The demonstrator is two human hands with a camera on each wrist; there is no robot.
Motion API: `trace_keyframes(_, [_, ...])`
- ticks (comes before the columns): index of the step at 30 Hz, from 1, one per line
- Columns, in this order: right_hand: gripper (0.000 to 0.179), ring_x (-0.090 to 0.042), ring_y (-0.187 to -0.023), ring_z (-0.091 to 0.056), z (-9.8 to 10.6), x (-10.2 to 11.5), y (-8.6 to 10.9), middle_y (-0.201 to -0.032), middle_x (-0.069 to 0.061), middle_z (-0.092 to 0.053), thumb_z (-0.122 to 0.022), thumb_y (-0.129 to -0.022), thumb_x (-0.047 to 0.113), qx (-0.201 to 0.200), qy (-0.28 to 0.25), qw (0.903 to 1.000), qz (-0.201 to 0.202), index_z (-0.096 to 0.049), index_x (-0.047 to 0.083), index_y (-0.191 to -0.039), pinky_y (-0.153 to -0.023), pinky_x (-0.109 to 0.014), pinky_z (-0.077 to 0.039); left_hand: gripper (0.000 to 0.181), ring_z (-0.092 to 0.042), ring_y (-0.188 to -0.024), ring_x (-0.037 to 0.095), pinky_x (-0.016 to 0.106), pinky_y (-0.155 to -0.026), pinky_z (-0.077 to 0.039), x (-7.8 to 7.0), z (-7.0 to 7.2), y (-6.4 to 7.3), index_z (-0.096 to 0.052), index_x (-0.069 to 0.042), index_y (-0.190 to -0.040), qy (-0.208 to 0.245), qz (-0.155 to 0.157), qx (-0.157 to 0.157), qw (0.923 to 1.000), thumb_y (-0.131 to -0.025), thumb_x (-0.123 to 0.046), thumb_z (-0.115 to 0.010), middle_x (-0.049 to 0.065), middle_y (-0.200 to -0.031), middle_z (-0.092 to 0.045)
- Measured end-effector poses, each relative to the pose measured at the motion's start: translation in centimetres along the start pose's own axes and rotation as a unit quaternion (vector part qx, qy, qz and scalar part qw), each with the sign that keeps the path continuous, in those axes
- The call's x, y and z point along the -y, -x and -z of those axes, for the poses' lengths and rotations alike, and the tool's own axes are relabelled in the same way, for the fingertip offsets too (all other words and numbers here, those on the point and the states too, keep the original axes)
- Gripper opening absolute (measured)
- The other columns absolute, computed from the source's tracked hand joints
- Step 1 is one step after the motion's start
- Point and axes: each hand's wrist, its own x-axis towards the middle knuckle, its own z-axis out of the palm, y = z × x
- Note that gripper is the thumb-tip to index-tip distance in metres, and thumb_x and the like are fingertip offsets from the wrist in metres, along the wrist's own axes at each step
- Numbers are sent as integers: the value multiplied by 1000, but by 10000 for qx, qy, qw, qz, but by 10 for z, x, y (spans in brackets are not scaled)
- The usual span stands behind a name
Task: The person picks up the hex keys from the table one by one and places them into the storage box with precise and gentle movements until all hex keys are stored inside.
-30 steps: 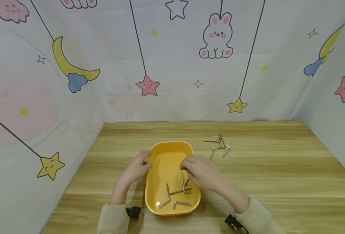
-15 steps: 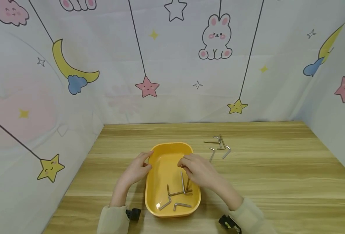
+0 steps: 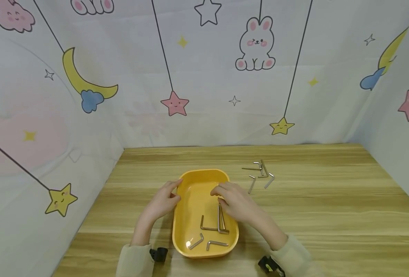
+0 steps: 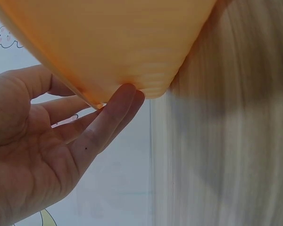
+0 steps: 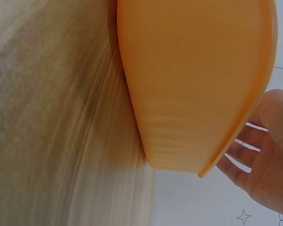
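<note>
A yellow plastic tray [image 3: 194, 204] stands on the table with several L-shaped hex keys in its near half. A short silver hex key [image 3: 218, 243] lies at the near end, and a long silver hex key [image 3: 219, 220] crosses the bronze ones beside the right wall. At the tray's left rim my left hand [image 3: 160, 201] holds on, fingers against the outer wall [image 4: 127, 47] in the left wrist view. My right hand [image 3: 238, 202] hovers over the right rim, fingers loosely bent with nothing between them; the right wrist view has this hand [image 5: 273, 155] beside the rim.
More hex keys lie on the wooden table [image 3: 329, 200] behind and right of the tray, among them a silver hex key [image 3: 252, 184] and a bronze hex key [image 3: 264, 169]. A white printed curtain [image 3: 204, 77] closes off the back and both sides.
My right hand has let go of a bronze hex key, which now lies in the tray beside the long silver one. Those crossed keys shifted slightly. My left hand stays at the rim.
</note>
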Motion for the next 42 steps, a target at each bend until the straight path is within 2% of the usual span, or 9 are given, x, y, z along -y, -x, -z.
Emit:
trace_keyframes(5, [22, -16, -89, -60, 4, 0, 4, -98, 1, -68, -66, -85, 3, -126, -93, 9999, -67, -68, 14, -104, -79, -34, -49, 56, -60, -96, 24, 32, -74, -51, 0, 0, -1, -41, -4, -145, -27, 14, -6, 10000, -91, -4, -52, 19, -140, -47])
trace_keyframes(11, [23, -17, -91, -61, 13, -3, 8, -97, 0, -69, -67, -82, -2, -528, -322, 9981, -32, -68, 12, -101, -81, -34, -51, 56, -60, -97, 24, 31, -73, -50, -2, 0, -2, -41, -4, -145, -21, 20, -2, 10000, -91, -5, -52, 19, -140, -47])
trace_keyframes(18, [23, -17, -91, -62, 25, -8, 9, -96, 1, -70, -68, -82, -2, -746, -475, 9955, -336, -69, 11, -101, -79, -33, -51, 56, -60, -98, 25, 30, -73, -50, -1, 1, -2, -40, -4, -146, -26, 38, 21, 10000, -91, -5, -51, 20, -140, -47])
trace_keyframes(22, [22, -18, -94, -63, 32, -12, 12, -97, 1, -70, -67, -83, -1, -839, -528, 9940, -459, -69, 12, -101, -83, -36, -51, 56, -60, -99, 26, 31, -74, -51, 0, 1, -2, -40, -4, -146, -45, 34, 27, 10000, -91, -5, -51, 20, -140, -47])
trace_keyframes(37, [20, -15, -93, -64, 31, -27, 16, -98, 1, -70, -68, -84, 0, -836, -624, 9922, -679, -70, 10, -101, -81, -34, -54, 56, -60, -101, 27, 32, -75, -51, 0, 1, -1, -41, -4, -146, -109, 59, 29, 9999, -91, -6, -52, 18, -139, -49])
trace_keyframes(42, [20, -18, -96, -64, 31, -31, 18, -100, 0, -70, -67, -85, 1, -768, -667, 9917, -786, -70, 10, -102, -84, -36, -54, 56, -61, -102, 27, 32, -75, -50, 0, 0, -1, -41, -4, -146, -126, 58, 34, 9999, -91, -6, -51, 18, -140, -48])
